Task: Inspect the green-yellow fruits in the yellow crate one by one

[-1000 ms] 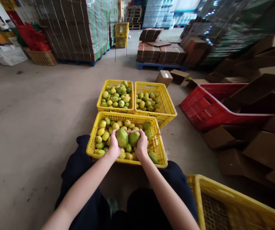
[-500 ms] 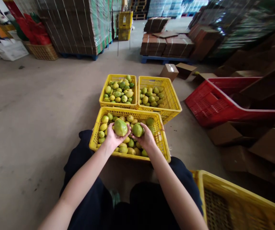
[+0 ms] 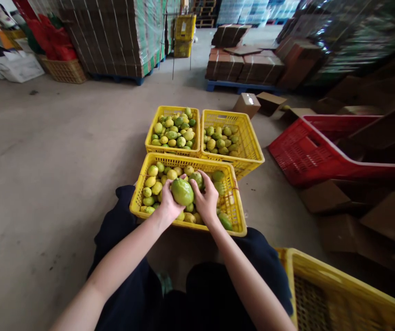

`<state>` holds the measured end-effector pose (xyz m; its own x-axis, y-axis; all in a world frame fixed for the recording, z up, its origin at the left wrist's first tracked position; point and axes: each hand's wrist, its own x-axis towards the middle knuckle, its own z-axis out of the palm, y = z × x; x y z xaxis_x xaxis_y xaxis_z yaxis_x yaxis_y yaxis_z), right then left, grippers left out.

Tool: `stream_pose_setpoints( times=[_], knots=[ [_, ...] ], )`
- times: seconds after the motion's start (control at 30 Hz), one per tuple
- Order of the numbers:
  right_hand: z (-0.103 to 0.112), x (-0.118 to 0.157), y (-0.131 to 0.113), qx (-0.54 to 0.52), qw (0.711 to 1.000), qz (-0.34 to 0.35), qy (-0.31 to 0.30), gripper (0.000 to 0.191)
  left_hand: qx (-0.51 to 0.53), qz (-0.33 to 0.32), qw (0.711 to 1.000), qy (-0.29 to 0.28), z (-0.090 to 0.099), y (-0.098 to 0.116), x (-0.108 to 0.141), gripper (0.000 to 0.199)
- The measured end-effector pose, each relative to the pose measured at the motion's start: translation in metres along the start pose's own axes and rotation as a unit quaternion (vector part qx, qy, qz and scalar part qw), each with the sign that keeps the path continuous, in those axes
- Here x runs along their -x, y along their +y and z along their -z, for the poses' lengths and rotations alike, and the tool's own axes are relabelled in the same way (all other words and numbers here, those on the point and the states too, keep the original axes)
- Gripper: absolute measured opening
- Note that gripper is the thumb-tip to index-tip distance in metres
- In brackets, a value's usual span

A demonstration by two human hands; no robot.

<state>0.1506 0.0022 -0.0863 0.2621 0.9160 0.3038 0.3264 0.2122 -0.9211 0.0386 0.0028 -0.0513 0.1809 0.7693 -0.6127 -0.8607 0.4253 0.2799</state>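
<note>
My left hand (image 3: 170, 202) is wrapped round the side of a large, shiny green fruit (image 3: 183, 192). Just to its right, my right hand (image 3: 207, 195) grips a smaller, darker green fruit (image 3: 196, 179), its thumb close against the large one. Both hands are above the near yellow crate (image 3: 236, 209), which holds many yellow and green fruits (image 3: 150, 182). Behind it, side by side, stand the back left crate (image 3: 148, 146), heaped with similar fruits, and the back right crate (image 3: 252, 149), whose fruits lie lower. The palms are partly hidden.
Another yellow crate (image 3: 338, 271) is at the lower right, beside my leg. A red crate (image 3: 296, 151) with cardboard in it stands on the right, among cardboard boxes (image 3: 390, 216). Farther back are flattened cartons on a blue pallet (image 3: 242, 86) and a wrapped stack (image 3: 115, 41).
Both hands have come closer together, bringing the two fruits against or nearly against each other. My right hand has turned, with its fingers now over the smaller fruit. The view has shifted slightly.
</note>
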Motion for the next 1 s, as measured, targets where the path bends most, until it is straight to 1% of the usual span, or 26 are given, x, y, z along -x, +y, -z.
stream_pose_setpoints(
  times=[0.07,0.13,0.2,0.27,0.3,0.33,0.4,0.5,0.57,0.63,0.7,0.77,0.83,0.87,0.9,0.93,1.0],
  knots=[
    [-0.005,0.004,0.004,-0.006,1.000,0.015,-0.022,0.051,0.007,-0.006,1.000,-0.002,0.002,-0.004,-0.002,0.035],
    [-0.007,0.007,0.007,-0.023,0.998,0.027,-0.060,0.055,0.011,0.000,1.000,0.002,0.005,-0.005,-0.006,0.031],
    [-0.006,0.009,0.010,-0.037,0.990,0.052,-0.127,0.058,0.015,0.015,1.000,0.017,0.010,-0.005,-0.013,0.025],
    [-0.004,0.010,0.010,-0.042,0.975,0.082,-0.201,0.062,0.019,0.016,0.999,0.033,0.015,-0.003,-0.018,0.020],
    [-0.002,0.010,0.009,-0.040,0.968,0.098,-0.226,0.065,0.017,0.009,0.999,0.031,0.017,-0.002,-0.020,0.020],
    [-0.001,0.010,0.008,-0.035,0.964,0.114,-0.238,0.069,0.012,0.001,1.000,0.024,0.018,-0.001,-0.021,0.020],
    [0.000,0.010,0.006,-0.023,0.961,0.147,-0.232,0.072,-0.003,-0.015,1.000,0.003,0.017,0.001,-0.020,0.022],
    [0.001,0.011,0.001,-0.010,0.957,0.205,-0.206,0.072,-0.015,-0.025,0.999,-0.022,0.011,0.003,-0.017,0.028],
    [0.003,0.013,-0.002,0.004,0.951,0.243,-0.192,0.071,-0.013,-0.044,0.999,-0.017,0.006,0.003,-0.017,0.026],
    [0.006,0.015,-0.003,0.023,0.949,0.263,-0.172,0.068,-0.005,-0.065,0.998,-0.007,0.001,0.006,-0.017,0.026],
    [0.009,0.016,-0.001,0.034,0.958,0.252,-0.131,0.064,0.011,-0.080,0.997,-0.014,-0.001,0.012,-0.016,0.028],
    [0.011,0.016,0.001,0.027,0.974,0.216,-0.059,0.062,0.018,-0.102,0.994,-0.039,-0.003,0.021,-0.013,0.029],
    [0.013,0.014,0.003,0.003,0.984,0.175,0.016,0.062,0.001,-0.144,0.987,-0.067,-0.003,0.029,-0.009,0.028],
    [0.013,0.013,0.003,-0.012,0.987,0.156,0.035,0.062,-0.018,-0.172,0.982,-0.077,-0.003,0.031,-0.007,0.027],
    [0.012,0.011,0.003,-0.028,0.989,0.140,0.035,0.062,-0.044,-0.205,0.974,-0.083,-0.003,0.032,-0.005,0.027],
    [0.012,0.011,0.003,-0.047,0.991,0.127,0.020,0.063,-0.072,-0.236,0.965,-0.084,-0.002,0.031,-0.004,0.028],
    [0.010,0.010,0.001,-0.086,0.990,0.109,-0.039,0.068,-0.121,-0.282,0.949,-0.074,0.001,0.026,-0.002,0.029]
  ],
)
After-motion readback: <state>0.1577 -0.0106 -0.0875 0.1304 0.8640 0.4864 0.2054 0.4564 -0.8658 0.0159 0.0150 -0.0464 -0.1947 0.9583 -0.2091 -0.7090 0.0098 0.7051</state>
